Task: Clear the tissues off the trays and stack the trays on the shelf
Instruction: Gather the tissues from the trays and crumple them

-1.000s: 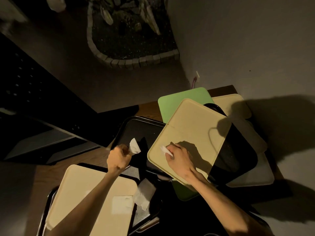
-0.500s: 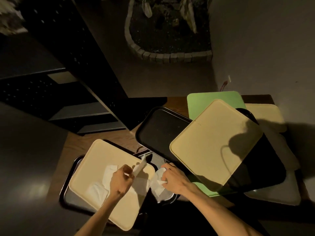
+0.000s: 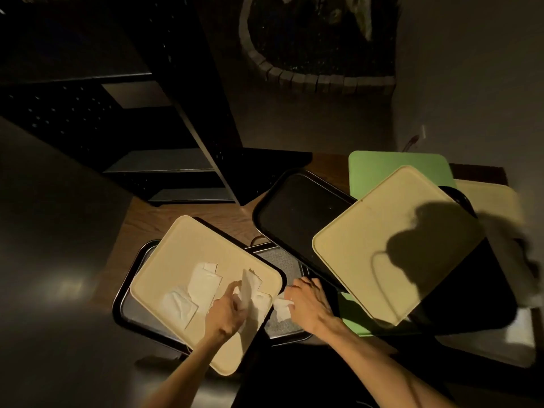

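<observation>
**Gather every tissue before any tray is lifted**

The left hand (image 3: 226, 313) is curled around a white tissue (image 3: 248, 285) that stands up between its fingers, over the near-right part of the cream tray (image 3: 188, 245). Just beyond and to the left of that hand, flat tissues (image 3: 191, 293) lie on the same tray, touching or overlapping one another. The right hand (image 3: 309, 301) rests knuckles-up on the grey tray (image 3: 282, 257) beside it, fingers bent around a crumpled tissue (image 3: 282, 309) at its near-left side; how firmly it grips is hard to tell in this dim light.

The step in hand appears to be collecting paper. It would go best if the left hand presses its held tissue down onto the flat sheets and rakes them together toward the palm, so thin layers do not slide or get left behind. The right hand should close fully on its scrap before lifting.

To the far right of the right hand, a black tray (image 3: 294, 207), a second cream tray (image 3: 382, 245) and a green tray (image 3: 382, 169) overlap loosely on the bench (image 3: 176, 213); they look bare. The dark shelf (image 3: 164, 163) stands beyond the left hand, and stacking seems not yet begun.
</observation>
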